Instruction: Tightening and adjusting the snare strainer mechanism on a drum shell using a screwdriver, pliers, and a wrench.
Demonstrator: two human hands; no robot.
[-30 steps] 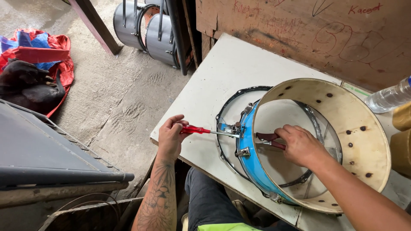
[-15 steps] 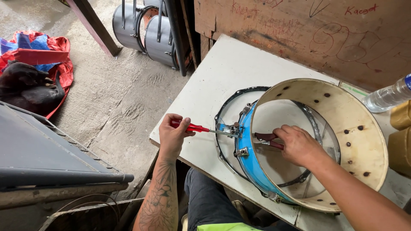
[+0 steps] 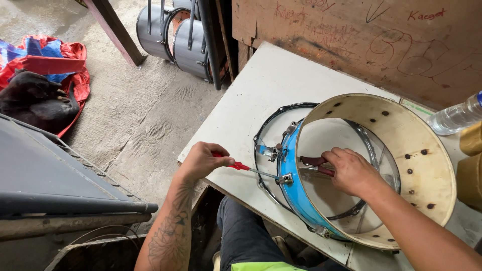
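Below a scrawled brown board (image 3: pixel 351 45), left hand (image 3: pixel 201 161) grips screwdriver (image 3: pixel 251 169); right hand (image 3: pixel 351 171) clasps pliers (image 3: pixel 315 163).

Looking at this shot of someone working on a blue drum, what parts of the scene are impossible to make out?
All in the head view:
- The red-handled screwdriver: the left hand covers most of its handle.
- The dark-handled pliers inside the blue drum shell: the right hand hides the grip.
- The clear plastic bottle: cut off by the right edge.
- The grey drums: cut off by the top edge.

One blue drum shell (image 3: pixel 301 195), one screwdriver (image 3: pixel 251 169), one bottle (image 3: pixel 454 118), two grey drums (image 3: pixel 175 37).
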